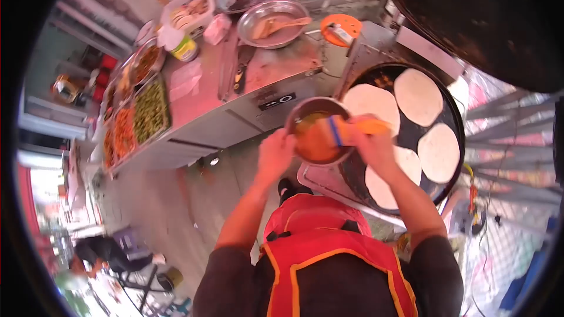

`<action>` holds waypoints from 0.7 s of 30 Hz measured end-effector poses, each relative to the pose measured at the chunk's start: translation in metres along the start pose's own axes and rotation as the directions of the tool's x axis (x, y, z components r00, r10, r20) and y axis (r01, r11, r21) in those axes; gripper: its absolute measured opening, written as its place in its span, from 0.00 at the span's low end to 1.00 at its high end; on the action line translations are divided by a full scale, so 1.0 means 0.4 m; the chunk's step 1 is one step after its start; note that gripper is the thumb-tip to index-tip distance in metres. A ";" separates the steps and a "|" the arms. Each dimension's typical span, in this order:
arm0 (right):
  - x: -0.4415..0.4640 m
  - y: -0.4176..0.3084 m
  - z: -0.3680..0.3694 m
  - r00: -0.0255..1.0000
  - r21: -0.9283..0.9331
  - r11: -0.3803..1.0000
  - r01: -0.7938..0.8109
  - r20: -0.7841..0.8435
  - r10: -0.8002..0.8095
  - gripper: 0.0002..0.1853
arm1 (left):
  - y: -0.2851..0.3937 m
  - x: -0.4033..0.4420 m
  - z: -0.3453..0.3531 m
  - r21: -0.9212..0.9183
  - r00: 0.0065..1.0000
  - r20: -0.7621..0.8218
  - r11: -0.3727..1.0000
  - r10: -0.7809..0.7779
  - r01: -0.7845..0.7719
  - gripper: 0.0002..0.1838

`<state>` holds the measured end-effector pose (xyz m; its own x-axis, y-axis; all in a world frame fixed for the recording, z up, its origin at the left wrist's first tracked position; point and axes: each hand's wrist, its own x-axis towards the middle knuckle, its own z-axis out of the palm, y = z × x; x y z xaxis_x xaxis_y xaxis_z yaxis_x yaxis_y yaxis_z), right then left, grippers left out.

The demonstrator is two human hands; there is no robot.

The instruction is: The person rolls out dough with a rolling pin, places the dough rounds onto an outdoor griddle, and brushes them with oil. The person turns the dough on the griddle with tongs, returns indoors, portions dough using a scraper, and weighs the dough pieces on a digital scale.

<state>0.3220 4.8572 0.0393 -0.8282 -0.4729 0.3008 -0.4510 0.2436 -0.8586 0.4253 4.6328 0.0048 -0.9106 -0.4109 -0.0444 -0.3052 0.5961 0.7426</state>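
My left hand (275, 154) grips the round metal bowl (322, 104) of orange liquid (314, 151), just left of the round black griddle (410, 132). My right hand (371, 142) closes around the orange-handled brush (336, 131), seemingly wetting its bristles (320, 131); lifting it calls for a level bowl.

Counting four flatbreads (419, 97), one griddle (411, 135), one brush (376, 125), one pot (292, 118) of orange liquid, two wide silvery bowls (282, 12), one orange disc (345, 22).

Your right hand (371, 141) hides part of the brush handle (376, 125); the lower-left background is blurred, and the dark lid (476, 20) runs out of view up top.
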 end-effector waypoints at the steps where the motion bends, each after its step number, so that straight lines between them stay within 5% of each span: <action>1: 0.012 -0.063 0.062 0.996 0.071 0.994 -0.089 0.016 0.088 0.07 | -0.034 -0.009 -0.035 -0.027 0.999 -0.036 0.999 0.027 -0.028 0.14; 2: 0.024 -0.064 0.124 0.998 -0.033 0.999 -0.023 0.051 0.025 0.08 | -0.071 -0.016 -0.073 -0.053 0.996 -0.077 0.997 0.051 -0.055 0.14; 3: 0.028 -0.075 0.181 0.980 0.157 0.973 -0.170 0.131 0.150 0.11 | -0.120 -0.019 -0.116 -0.025 0.998 -0.056 0.999 0.029 -0.030 0.14; 6: 0.076 -0.152 0.269 0.989 -0.030 0.999 0.018 0.146 -0.013 0.13 | -0.201 -0.048 -0.231 0.019 0.994 -0.079 0.997 -0.072 0.074 0.15; 8: 0.165 -0.202 0.322 0.987 -0.070 0.990 -0.123 0.098 0.129 0.14 | -0.252 -0.079 -0.330 0.023 0.981 -0.144 0.990 -0.132 0.136 0.15; 10: 0.271 -0.154 0.434 0.999 -0.001 1.000 -0.020 0.038 0.020 0.19 | -0.299 -0.112 -0.403 0.000 0.966 -0.203 0.987 -0.160 0.163 0.14; 13: 0.399 -0.101 0.683 0.981 -0.187 0.964 0.190 0.077 -0.179 0.26 | -0.354 -0.157 -0.501 0.026 0.932 -0.256 0.962 -0.256 0.271 0.14; 16: 0.460 -0.146 0.852 0.971 -0.654 0.719 0.237 0.126 -0.206 0.27 | -0.416 -0.201 -0.560 -0.014 0.893 -0.353 0.956 -0.279 0.293 0.13; 19: 0.550 -0.042 0.987 0.980 -0.791 0.608 0.064 0.164 0.109 0.23 | -0.476 -0.246 -0.596 -0.026 0.856 -0.411 0.943 -0.313 0.332 0.13; 21: 0.579 -0.023 1.012 0.979 -0.717 0.697 0.002 0.145 0.146 0.21 | -0.483 -0.270 -0.619 -0.043 0.845 -0.417 0.936 -0.335 0.350 0.12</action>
<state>0.2693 4.4025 -0.0511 -0.8281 -0.5498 0.1091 -0.5547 0.7759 -0.3003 0.6515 4.3913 0.0314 -0.5504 -0.8348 -0.0075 -0.5928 0.3844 0.7077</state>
